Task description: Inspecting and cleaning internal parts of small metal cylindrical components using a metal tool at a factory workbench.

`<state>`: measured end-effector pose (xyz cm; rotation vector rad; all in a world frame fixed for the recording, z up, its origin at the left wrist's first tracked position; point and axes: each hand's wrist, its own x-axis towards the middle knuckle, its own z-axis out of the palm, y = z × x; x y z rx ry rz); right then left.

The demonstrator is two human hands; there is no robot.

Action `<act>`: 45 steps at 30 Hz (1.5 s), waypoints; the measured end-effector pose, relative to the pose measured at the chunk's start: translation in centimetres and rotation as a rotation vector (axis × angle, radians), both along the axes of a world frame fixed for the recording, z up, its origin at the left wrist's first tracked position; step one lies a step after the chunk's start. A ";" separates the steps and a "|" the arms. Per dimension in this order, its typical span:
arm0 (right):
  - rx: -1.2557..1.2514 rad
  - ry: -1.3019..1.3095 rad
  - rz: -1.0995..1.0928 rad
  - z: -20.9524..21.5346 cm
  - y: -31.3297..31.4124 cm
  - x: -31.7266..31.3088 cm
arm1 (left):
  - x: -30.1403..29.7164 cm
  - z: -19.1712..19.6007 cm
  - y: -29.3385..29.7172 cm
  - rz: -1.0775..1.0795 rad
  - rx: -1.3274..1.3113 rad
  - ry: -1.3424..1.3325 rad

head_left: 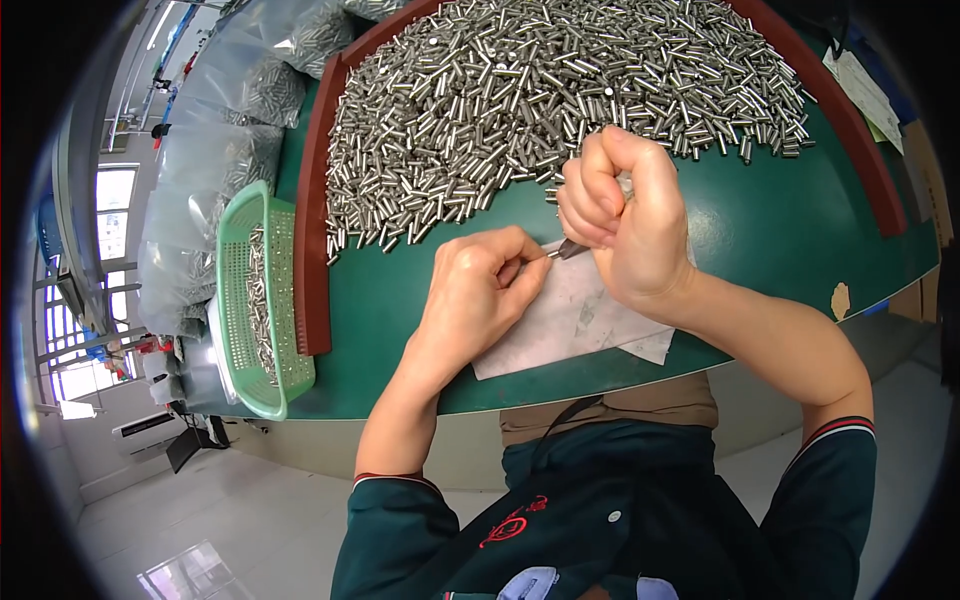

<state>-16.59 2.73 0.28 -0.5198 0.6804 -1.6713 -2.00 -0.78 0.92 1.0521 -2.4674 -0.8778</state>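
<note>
Hands meet over a white paper sheet [580, 320] on the green table [800, 220]: the left hand [480, 290] pinches a small metal pin [553, 254] at its fingertips, the right hand [625, 215] fisted around a dark tool [573, 249] touching it; beyond the knuckles lies a heap of metal pins [560, 90]

light: bright, even, daylight from windows [110, 200] at left | glare: glints on metal pins [520, 90], sheen on floor [200, 570] | shadows: soft, under hands | focus: sharp centre | edges: fisheye bending, black corners, slight blur
</note>
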 end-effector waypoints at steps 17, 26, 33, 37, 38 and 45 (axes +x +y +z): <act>-0.135 0.322 -0.132 -0.1 1.1 2.1 | -0.5 0.4 0.2 -0.017 0.019 0.000; -0.109 0.120 -0.089 0.7 0.3 0.0 | 0.4 0.6 0.0 0.075 0.229 0.147; -0.121 -0.055 -0.149 2.1 -0.5 -1.7 | 1.5 -0.1 -2.2 0.095 1.206 0.825; -0.105 -0.058 -0.136 2.4 -0.4 -1.8 | 1.7 -0.4 -2.7 0.089 1.233 0.831; -0.091 -0.048 -0.136 2.4 -0.4 -1.9 | 1.5 -0.5 -2.7 0.095 1.231 0.822; -0.070 -0.073 -0.157 2.1 -0.6 -2.1 | 1.1 -0.3 -3.9 0.053 1.187 0.920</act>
